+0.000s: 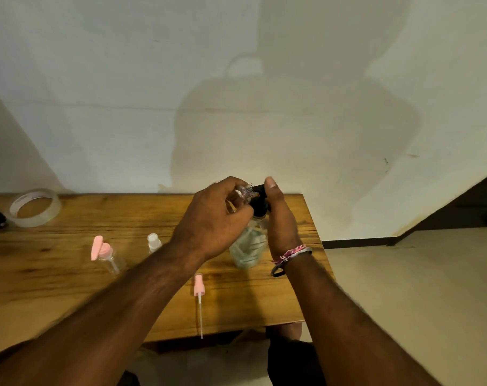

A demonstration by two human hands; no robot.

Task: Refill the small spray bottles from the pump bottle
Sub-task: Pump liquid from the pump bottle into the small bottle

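Head view, near to far.

Item: pink spray head with long white dip tube, loose on the wooden table, nearest the person, below and just left of the wrists. Long axis runs roughly near-to-far; tube end toward the person, pink cap toward the hands.

Item: clear pump bottle with black pump head, upright between the two wrists, long axis vertical, black spout pointing left toward the left fingers.

Item: right hand, fingers curled round the pump head and neck, thumb raised on top.

Item: left hand, fingers curled, pinching a small clear spray bottle at the spout; its tilt and mouth direction cannot be told.

Item: left of the left fingers, well apart: a white-capped small bottle and a clear bottle with a pink pump head, both standing.

Item: roll of clear tape, far left.

Handling note, as judgement: keep the small mouth directly under the spout, press with short, slow strokes, and hold the big bottle steady to avoid drips.
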